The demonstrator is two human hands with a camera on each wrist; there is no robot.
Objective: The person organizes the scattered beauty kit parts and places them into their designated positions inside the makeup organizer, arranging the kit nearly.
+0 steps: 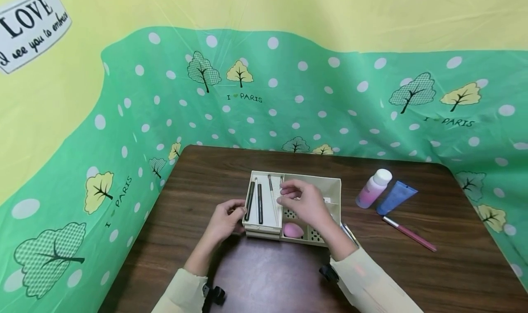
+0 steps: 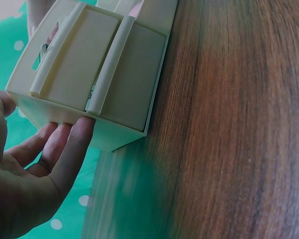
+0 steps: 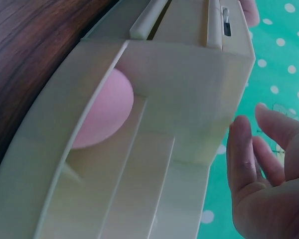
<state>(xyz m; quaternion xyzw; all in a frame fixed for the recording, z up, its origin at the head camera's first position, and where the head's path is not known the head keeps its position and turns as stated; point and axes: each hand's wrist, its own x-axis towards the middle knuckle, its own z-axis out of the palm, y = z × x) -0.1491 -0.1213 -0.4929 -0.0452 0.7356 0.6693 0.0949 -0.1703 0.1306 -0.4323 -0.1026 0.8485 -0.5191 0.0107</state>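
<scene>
A cream desktop organizer stands on the table, with two front drawers under its left top tray. Two black pencils and slim makeup brushes lie in that tray. A pink makeup sponge sits in a front compartment to its right. My left hand touches the organizer's left side with its fingertips, fingers extended. Above the tray's right edge hovers my right hand, its fingers loosely bent; I see nothing between its fingertips in the right wrist view.
Right of the organizer are a pink bottle with a white cap, a blue tube and a red-pink stick. Slim sticks lie partly hidden beside the right forearm. A patterned green and yellow cloth hangs behind the table.
</scene>
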